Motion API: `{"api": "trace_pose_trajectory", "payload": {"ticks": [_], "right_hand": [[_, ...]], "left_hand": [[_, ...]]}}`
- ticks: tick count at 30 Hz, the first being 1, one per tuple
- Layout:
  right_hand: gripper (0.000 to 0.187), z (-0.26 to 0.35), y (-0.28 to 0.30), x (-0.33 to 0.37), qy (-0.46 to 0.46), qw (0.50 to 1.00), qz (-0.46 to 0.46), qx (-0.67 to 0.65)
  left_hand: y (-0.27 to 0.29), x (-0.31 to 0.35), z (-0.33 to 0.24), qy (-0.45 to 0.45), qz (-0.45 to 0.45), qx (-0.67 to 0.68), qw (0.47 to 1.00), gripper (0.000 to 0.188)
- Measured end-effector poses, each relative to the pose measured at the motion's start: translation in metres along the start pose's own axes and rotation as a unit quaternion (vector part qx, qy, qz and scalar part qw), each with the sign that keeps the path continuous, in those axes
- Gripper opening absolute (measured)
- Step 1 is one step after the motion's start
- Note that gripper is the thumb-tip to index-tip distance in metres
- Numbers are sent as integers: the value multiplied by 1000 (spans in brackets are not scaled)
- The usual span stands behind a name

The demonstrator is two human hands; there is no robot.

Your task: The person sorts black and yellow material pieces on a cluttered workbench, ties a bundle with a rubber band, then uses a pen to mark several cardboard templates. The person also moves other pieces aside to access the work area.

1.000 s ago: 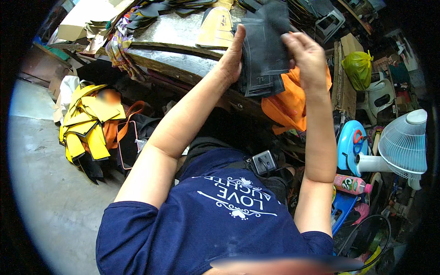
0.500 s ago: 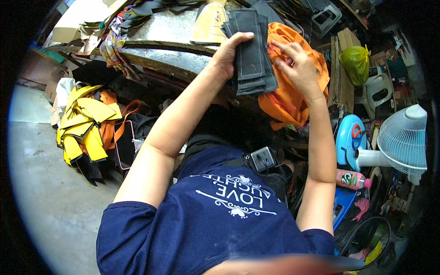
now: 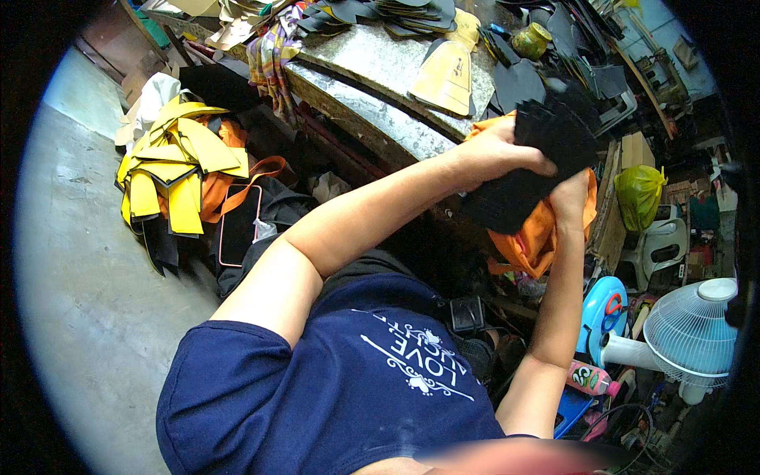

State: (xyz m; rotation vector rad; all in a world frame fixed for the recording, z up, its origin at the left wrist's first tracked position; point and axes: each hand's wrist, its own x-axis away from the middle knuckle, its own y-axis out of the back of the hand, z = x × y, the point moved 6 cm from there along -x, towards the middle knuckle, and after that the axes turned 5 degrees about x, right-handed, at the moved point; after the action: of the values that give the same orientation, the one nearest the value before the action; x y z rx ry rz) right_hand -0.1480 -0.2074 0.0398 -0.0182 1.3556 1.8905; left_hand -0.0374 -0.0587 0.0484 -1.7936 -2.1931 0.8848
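Observation:
A fanned stack of black flat pieces (image 3: 511, 194), which look like leather or fabric, is tilted over the front of the bench. My left hand (image 3: 507, 152) is closed on it, thumb lying across the face towards me. My right hand (image 3: 571, 196) is at the stack's right edge, its fingers hidden behind the pieces. Whether it grips them or the orange cloth cannot be seen. The bunched orange cloth (image 3: 542, 237) lies behind and below both hands, partly covered by the stack.
The worn bench (image 3: 364, 87) carries yellow pattern pieces (image 3: 445, 77), dark cut pieces (image 3: 423, 12) and a small yellow-green pot (image 3: 532, 39). Yellow-and-black pieces (image 3: 186, 158) are heaped on the left. To the right are a fan (image 3: 689, 328), a pink bottle (image 3: 587, 378) and a yellow-green bag (image 3: 640, 196).
The stack has shifted right and tilted in my left hand, its other face now showing. My right hand, earlier apart with fingers bent, has come against it. The whole view has swung.

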Motion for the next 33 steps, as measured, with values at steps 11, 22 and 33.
{"api": "trace_pose_trajectory", "payload": {"ticks": [11,22,33], "right_hand": [[20,-36,-29,8,-198,865,66,-457],[19,-7,16,8,34,985,107,-130],[19,-24,19,34,-89,963,87,-241]], "left_hand": [[-11,-11,56,179,-50,141,972,48],[6,-20,58,67,-72,113,989,45],[7,-31,33,-24,-89,-408,908,62]]}}
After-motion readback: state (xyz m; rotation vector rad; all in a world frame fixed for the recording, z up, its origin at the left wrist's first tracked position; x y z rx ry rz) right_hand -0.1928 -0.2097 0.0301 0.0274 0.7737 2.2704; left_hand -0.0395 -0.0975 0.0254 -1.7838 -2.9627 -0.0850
